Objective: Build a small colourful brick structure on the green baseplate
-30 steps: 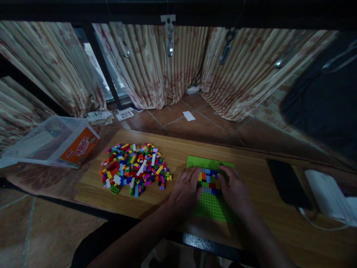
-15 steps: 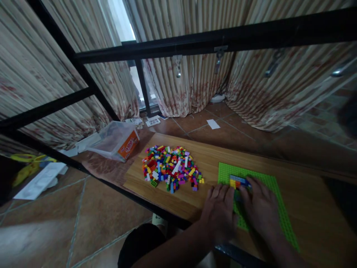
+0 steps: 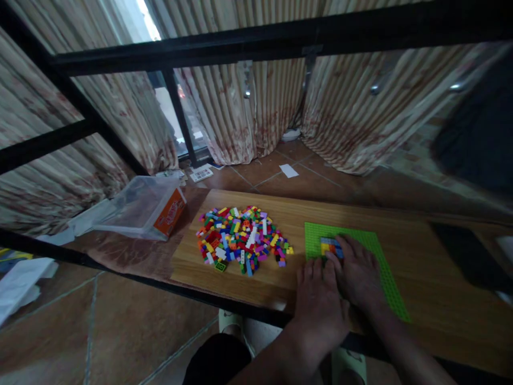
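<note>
Your left hand point(image 3: 318, 289) and right hand point(image 3: 356, 267) meet, fingers bent and close together, over a patch of blue, yellow and orange plastic bricks point(image 3: 326, 246) on a flat green studded plastic baseplate point(image 3: 315, 240); whether you grip a brick cannot be told. The baseplate lies toward the wooden table's point(image 3: 280, 208) near edge, while a loose heap of multicoloured plastic bricks point(image 3: 244, 238) spreads nearer its left edge.

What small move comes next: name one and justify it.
Perhaps ease the right hand aside: it and the left hand seem to hide part of the colored bricks on the green baseplate, so their seating can't be checked.
</note>
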The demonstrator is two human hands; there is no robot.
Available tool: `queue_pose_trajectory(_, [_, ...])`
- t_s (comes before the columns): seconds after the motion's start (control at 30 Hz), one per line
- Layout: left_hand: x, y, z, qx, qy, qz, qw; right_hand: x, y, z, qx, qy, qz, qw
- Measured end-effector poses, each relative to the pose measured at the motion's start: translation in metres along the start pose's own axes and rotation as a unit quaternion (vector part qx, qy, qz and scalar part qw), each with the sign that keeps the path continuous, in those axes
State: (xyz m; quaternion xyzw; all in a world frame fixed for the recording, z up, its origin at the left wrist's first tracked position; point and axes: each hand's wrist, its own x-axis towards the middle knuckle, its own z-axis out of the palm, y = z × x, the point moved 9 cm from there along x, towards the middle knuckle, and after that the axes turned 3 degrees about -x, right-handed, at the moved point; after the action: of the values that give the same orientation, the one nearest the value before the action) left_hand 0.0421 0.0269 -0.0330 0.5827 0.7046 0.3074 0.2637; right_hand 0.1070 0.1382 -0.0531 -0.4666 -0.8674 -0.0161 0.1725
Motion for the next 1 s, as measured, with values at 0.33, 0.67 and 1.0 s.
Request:
queue_pose_trajectory(0.33, [0.002,0.002,0.002,0.121,-0.026,0.04,0.992,0.007,-0.008,-0.005,0.038,-0.043,0.035,0.998])
queue_pose_trajectory(0.67, [0.002,-0.001,0.003,0.146,-0.041,0.029,0.988,0.012,-0.012,-0.008,0.088,-0.042,0.04,0.994])
queue_pose_trajectory(1.0, [0.011,0.004,-0.007,0.153,-0.008,0.008,0.988,0.015,0.026,-0.017,0.375,0.09,0.124,0.914])
